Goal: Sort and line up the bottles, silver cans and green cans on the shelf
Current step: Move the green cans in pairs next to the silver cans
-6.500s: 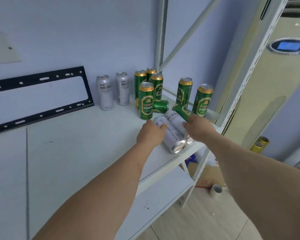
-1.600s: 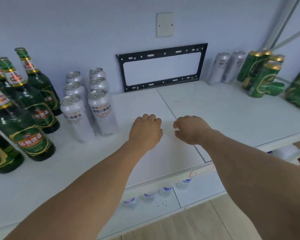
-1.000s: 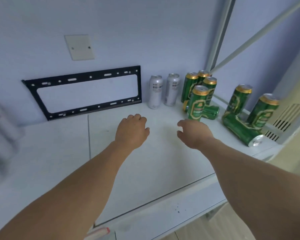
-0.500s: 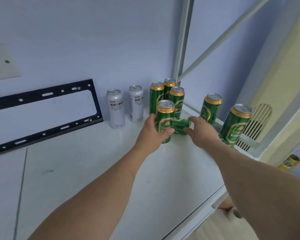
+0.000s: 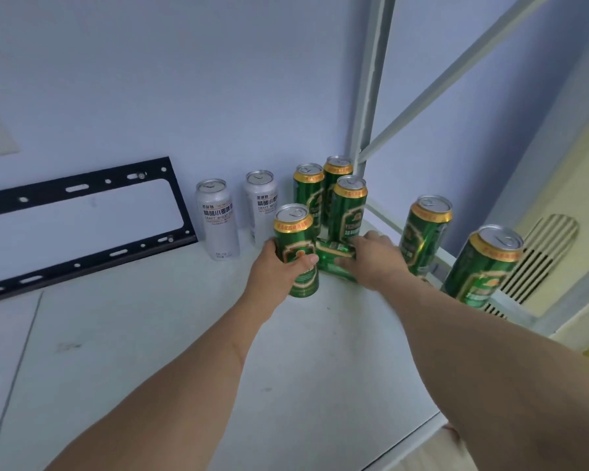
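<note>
My left hand (image 5: pixel 279 271) is wrapped around an upright green can (image 5: pixel 295 239) on the white shelf (image 5: pixel 184 351). My right hand (image 5: pixel 376 263) grips a green can lying on its side (image 5: pixel 334 256) right beside it. Three more green cans (image 5: pixel 347 207) stand behind, by the shelf post. Two silver cans (image 5: pixel 218 219) stand against the wall to the left. Another two upright green cans (image 5: pixel 424 232) stand along the shelf's right edge. No bottles are in view.
A black metal bracket (image 5: pixel 82 226) leans on the wall at the left. A white shelf post (image 5: pixel 371 96) and a diagonal brace rise at the back right. A cream appliance with a vent (image 5: pixel 541 260) stands beyond the shelf's right edge.
Since 0.5 s ago both hands have closed: the left around the standing green can, the right over the lying one. Earlier they left silver cans by the bottles at the left end.
</note>
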